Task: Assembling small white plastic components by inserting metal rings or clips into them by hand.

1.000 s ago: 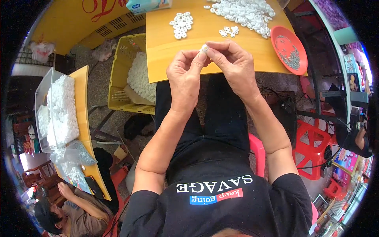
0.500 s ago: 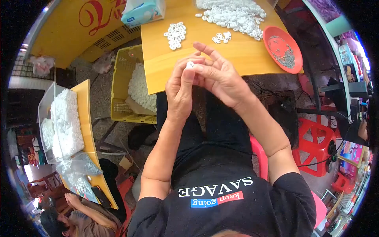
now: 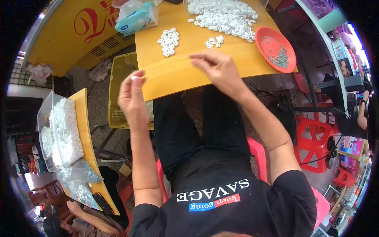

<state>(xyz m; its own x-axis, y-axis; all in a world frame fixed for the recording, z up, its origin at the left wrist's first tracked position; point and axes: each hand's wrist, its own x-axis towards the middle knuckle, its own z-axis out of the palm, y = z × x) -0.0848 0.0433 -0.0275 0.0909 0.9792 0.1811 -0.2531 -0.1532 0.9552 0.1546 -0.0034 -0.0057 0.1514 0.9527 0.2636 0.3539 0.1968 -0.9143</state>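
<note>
My left hand is over the yellow crate beside the table's left edge. Its thumb and fingers are closed on a small white plastic piece, mostly covered by the fingertips. My right hand hovers above the table's near part, slightly blurred, fingers stretched to the left and holding nothing that I can see. Beyond it lies a small group of white two-holed plastic pieces. Farther left sits another cluster of similar oval pieces. At the right, a red dish contains small grey metal parts.
A big heap of white pieces covers the far part of the wooden table. A tissue pack lies at its far left corner. The yellow crate stands left of my legs. Another person's arm shows at lower left.
My hands have parted. The left, still pinching the white piece, went left from the table to over the crate; the right drew slightly away, its fingers lower.
</note>
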